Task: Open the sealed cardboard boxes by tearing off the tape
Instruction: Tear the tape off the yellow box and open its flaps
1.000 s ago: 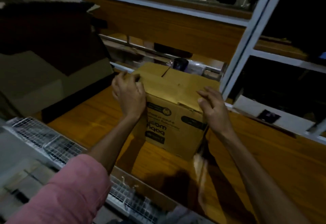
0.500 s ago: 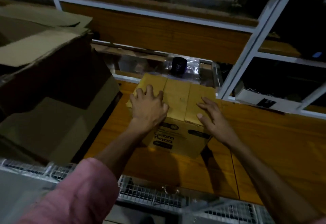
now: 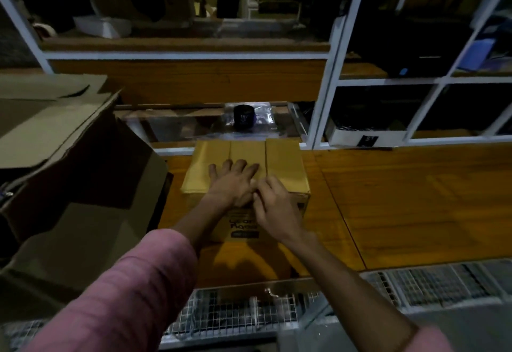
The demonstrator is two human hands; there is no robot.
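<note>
- Cardboard box (image 3: 282,163), small and still sealed, sits on the wooden bench (image 3: 401,199) at the middle of the view, with a wide strip of tape (image 3: 247,150) running from its far edge toward the near edge down the centre of the lid.
- Left hand (image 3: 231,182) lies flat on the lid, fingers straight and slightly spread, pointing to 12 o'clock; it presses down on the tape and the left flap and grips nothing.
- Right hand (image 3: 273,204) sits just at 4 o'clock of the left one, touching it, at the near edge of the lid. Its fingers are curled down where the tape meets the front edge; whether they already pinch a tape end I cannot tell, as the fingertips are hidden.
- Step in hand, as I judge it: finding and lifting the tape end while the other hand steadies the box. No tape looks lifted yet.
- Next move calls for a nail under the tape edge, then a firm pull toward 12 o'clock along the seam, with the flat hand keeping the light box from sliding.
- Outward: a large open carton (image 3: 69,157) stands at 9 o'clock, close beside the box; a small dark jar (image 3: 243,116) on a clear plastic bag (image 3: 263,119) lies at 12 o'clock, just behind it; white shelving (image 3: 327,74) rises beyond.
</note>
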